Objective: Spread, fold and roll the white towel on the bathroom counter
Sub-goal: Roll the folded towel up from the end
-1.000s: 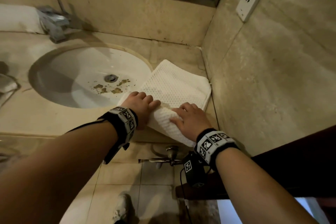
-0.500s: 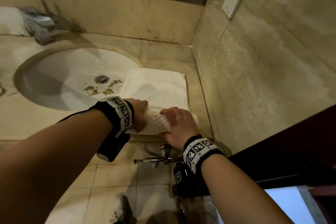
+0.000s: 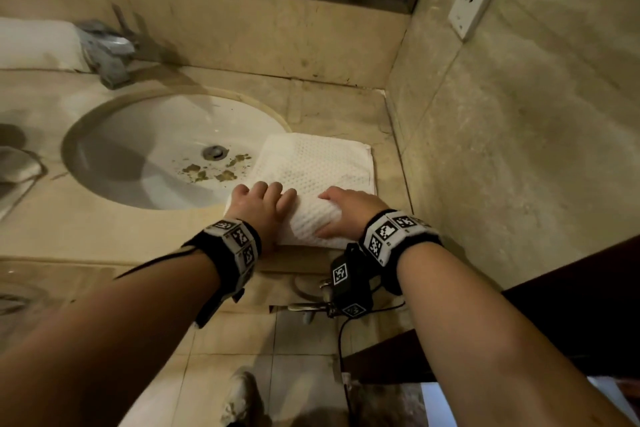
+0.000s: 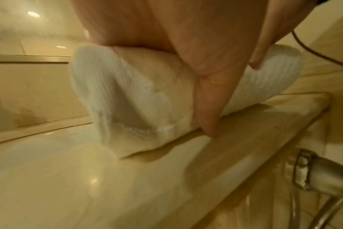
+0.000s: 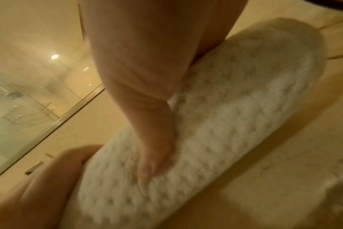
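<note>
Where the left hand (image 3: pixel 261 210) lies over the left end of the roll, its fingers curve across the top and the thumb tucks under at the counter (image 3: pixel 114 236) edge, grasping the white towel (image 3: pixel 313 177). Right hand (image 3: pixel 348 215) grips the roll's right part likewise, fingers over, thumb on the near face. Near portion rolled; far portion flat on the counter, right of the sink (image 3: pixel 145 180), left edge overhanging the basin rim. Faucet (image 3: pixel 105 52) beyond the sink.
</note>
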### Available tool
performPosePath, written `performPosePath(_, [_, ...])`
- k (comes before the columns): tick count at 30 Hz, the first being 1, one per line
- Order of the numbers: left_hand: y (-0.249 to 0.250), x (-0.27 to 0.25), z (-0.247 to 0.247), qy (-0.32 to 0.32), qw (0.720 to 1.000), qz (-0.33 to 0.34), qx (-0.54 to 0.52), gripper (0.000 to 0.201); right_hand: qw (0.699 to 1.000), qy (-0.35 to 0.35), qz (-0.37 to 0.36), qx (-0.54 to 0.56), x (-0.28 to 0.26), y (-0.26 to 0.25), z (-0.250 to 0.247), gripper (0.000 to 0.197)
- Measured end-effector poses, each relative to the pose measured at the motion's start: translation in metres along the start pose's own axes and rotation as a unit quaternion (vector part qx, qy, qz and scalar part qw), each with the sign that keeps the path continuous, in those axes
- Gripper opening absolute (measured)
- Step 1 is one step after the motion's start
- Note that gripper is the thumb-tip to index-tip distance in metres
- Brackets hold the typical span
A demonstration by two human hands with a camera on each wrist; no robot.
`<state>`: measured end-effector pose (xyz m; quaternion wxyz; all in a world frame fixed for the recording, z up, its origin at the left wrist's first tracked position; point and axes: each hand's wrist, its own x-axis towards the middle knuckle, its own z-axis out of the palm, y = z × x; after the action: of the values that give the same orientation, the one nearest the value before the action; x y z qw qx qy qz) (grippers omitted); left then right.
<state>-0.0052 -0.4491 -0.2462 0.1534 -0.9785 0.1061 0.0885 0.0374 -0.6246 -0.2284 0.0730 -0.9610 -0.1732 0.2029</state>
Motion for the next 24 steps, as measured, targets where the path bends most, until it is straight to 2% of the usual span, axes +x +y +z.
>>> performPosePath(3, [-0.004, 0.011, -0.006, -0.011, 0.999, -0.002, -0.033, 0.085, 0.994, 0.098, -0.015, -0.051, -0.018, 0.001, 0.018, 0.080])
performPosePath(4, [-0.005, 0.015, -0.007, -0.016, 0.999, -0.001, -0.042, 0.084, 0.991, 0.111, -0.017, -0.068, -0.025, 0.004, 0.025, 0.083])
performPosePath(7, [-0.007, 0.025, -0.011, -0.040, 0.998, 0.009, -0.051, 0.084, 0.989, 0.091, -0.002, -0.120, -0.039, 0.008, 0.041, 0.088])
performPosePath(11, [-0.010, 0.027, -0.017, -0.071, 0.995, 0.029, -0.071, 0.084, 0.991, 0.105, 0.012, -0.087, -0.035, 0.001, 0.030, 0.077])
performPosePath(14, [-0.013, 0.020, -0.016, -0.064, 0.994, 0.029, -0.079, 0.090, 0.995, 0.053, -0.004, -0.088, -0.028, 0.001, 0.007, 0.072])
performPosePath(16, [-0.012, 0.009, -0.012, -0.046, 0.995, 0.035, -0.076, 0.095, 0.996, -0.026, -0.005, -0.086, -0.026, 0.001, -0.008, 0.074])
performPosePath(19, [-0.012, -0.004, -0.008, -0.010, 0.997, 0.043, -0.070, 0.095, 0.989, -0.143, 0.032, -0.026, -0.023, -0.002, -0.021, 0.069])
performPosePath(21, [-0.012, -0.008, -0.005, 0.002, 0.997, 0.049, -0.067, 0.089, 0.986, -0.164, 0.039, 0.005, -0.020, -0.003, -0.021, 0.063])
performPosePath(24, [-0.010, -0.004, -0.011, 0.004, 0.996, 0.054, -0.066, 0.077, 0.986, -0.157, 0.046, 0.027, -0.021, -0.005, -0.014, 0.076])
